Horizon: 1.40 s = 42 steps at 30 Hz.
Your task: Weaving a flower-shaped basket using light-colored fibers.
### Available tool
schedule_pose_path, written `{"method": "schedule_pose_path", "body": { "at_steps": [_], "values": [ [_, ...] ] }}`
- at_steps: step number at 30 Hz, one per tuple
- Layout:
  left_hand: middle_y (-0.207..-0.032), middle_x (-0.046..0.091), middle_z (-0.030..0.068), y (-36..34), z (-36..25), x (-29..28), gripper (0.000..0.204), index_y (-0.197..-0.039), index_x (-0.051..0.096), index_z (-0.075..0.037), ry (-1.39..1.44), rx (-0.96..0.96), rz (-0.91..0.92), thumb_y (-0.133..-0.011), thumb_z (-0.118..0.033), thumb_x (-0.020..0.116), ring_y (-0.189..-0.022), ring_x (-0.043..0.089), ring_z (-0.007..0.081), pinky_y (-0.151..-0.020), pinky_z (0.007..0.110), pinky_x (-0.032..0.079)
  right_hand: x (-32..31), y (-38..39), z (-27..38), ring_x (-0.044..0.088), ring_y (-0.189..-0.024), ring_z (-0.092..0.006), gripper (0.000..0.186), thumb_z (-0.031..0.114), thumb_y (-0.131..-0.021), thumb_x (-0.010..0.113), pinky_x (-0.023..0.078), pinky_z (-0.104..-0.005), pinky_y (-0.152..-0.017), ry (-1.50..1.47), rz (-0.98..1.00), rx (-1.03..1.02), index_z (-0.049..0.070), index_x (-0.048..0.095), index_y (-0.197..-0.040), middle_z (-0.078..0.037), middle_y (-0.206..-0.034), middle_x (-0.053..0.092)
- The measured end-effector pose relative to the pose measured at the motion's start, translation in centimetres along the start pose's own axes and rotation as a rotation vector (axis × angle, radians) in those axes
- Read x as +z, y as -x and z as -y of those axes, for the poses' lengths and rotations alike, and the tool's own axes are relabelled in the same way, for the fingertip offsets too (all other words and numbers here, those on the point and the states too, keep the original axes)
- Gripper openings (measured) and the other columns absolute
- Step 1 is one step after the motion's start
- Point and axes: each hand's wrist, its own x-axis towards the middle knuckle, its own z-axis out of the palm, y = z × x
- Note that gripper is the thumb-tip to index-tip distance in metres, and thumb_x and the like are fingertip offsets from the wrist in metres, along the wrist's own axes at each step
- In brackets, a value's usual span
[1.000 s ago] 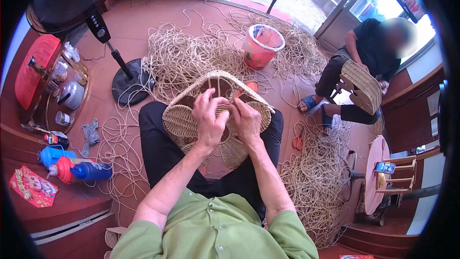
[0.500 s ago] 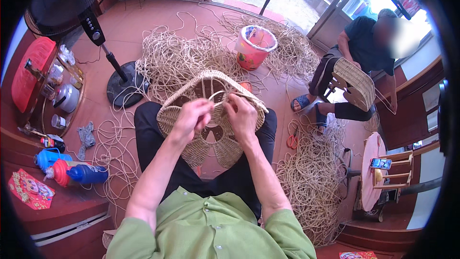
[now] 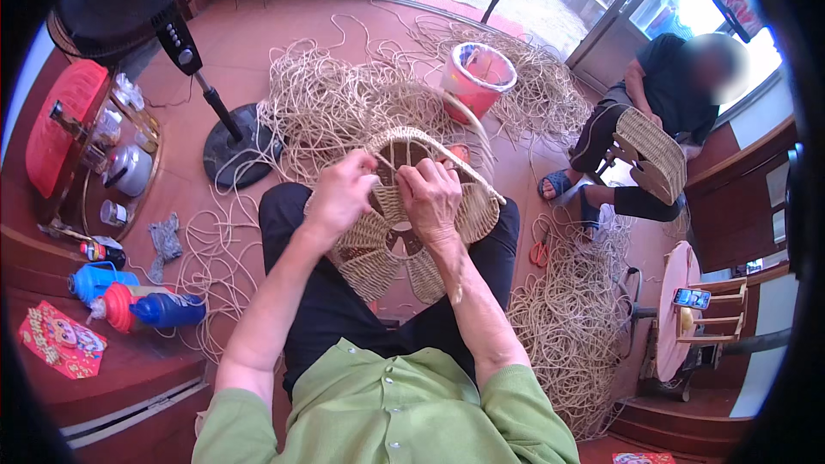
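On my lap lies a woven straw-coloured piece (image 3: pixel 477 219) with petal-shaped panels, a rounded braided rim and openings between the panels. My right hand (image 3: pixel 431 198) is closed at its upper middle, fingers pinched on a pale cord (image 3: pixel 388 161). Close by on the left, my left hand (image 3: pixel 338 199) has curled fingers, and the cord runs from its fingertips toward the right hand. A blurred cord loop (image 3: pixel 478 123) arcs above the rim. The fingers hide where the cord passes through the weave.
Heaped cord (image 3: pixel 335 94) spreads over the floor ahead, with another pile (image 3: pixel 567 335) at right beside orange-handled scissors (image 3: pixel 540 251). A pink bucket (image 3: pixel 477 94) stands ahead, a fan (image 3: pixel 225 120) at left. At right a person (image 3: pixel 679 77) handles a similar woven piece (image 3: pixel 649 155).
My right hand has turned over, knuckles up, and lies over the weave. The left hand has moved slightly away from it. A cord loop now swings above the rim. The view has shifted slightly.
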Motion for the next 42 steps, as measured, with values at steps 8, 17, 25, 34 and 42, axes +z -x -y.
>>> {"method": "schedule_pose_path", "body": {
  "at_steps": [8,17,25,34,42],
  "values": [
    [-0.079,0.066,0.0179,-3.5,3.3,6.8,0.019,-0.105,0.050,-0.006,-0.177,0.361,-0.333,-0.088,-0.001,0.058,-0.072,0.068,0.0348,-0.062,0.044,0.053,-1.5,0.6,-0.3,0.055,-0.084,-0.0258,0.012,0.012,-0.075,0.072,0.041,-0.0392,-0.072,-0.073,0.200,0.003,0.008,0.068,-0.086,-0.006,-0.086,0.053],
    [-0.088,0.063,0.0118,2.0,3.8,2.6,0.012,-0.098,0.055,-0.010,1.524,-0.176,-0.150,-0.091,-0.003,0.061,-0.065,0.054,0.0170,-0.059,0.027,0.043,-1.3,0.8,0.7,0.058,-0.085,-0.0220,0.021,0.016,-0.074,0.077,0.041,-0.0381,-0.074,-0.153,0.077,-0.002,0.014,0.070,-0.094,-0.002,-0.089,0.058],
    [-0.093,0.060,0.0057,8.7,5.7,-16.6,0.013,-0.103,0.059,-0.006,0.614,0.203,-0.947,-0.095,-0.016,0.061,-0.074,0.057,0.0132,-0.064,0.026,0.047,-0.4,0.5,1.7,0.056,-0.079,-0.0187,0.014,0.021,-0.072,0.078,0.038,-0.0380,-0.074,-0.047,0.038,-0.055,0.017,0.069,-0.082,0.003,-0.080,0.057],
    [-0.099,0.066,0.0080,3.8,1.4,1.5,0.024,-0.113,0.061,-0.003,-0.200,0.221,-0.393,-0.089,-0.003,0.063,-0.089,0.063,0.0158,-0.079,0.027,0.051,1.7,-0.4,3.1,0.053,-0.079,-0.0237,0.015,0.019,-0.073,0.075,0.037,-0.0405,-0.075,-0.087,0.037,-0.047,0.012,0.061,-0.072,-0.003,-0.076,0.052],
    [-0.111,0.063,0.0171,4.8,-2.2,1.5,0.037,-0.124,0.049,0.002,-0.050,0.326,-0.645,-0.088,-0.003,0.057,-0.101,0.063,0.0284,-0.089,0.038,0.050,3.4,-0.1,3.1,0.052,-0.077,-0.0259,0.019,0.014,-0.071,0.070,0.038,-0.0415,-0.070,-0.034,-0.026,0.061,0.010,0.052,-0.067,-0.006,-0.075,0.049]
  ]
}}
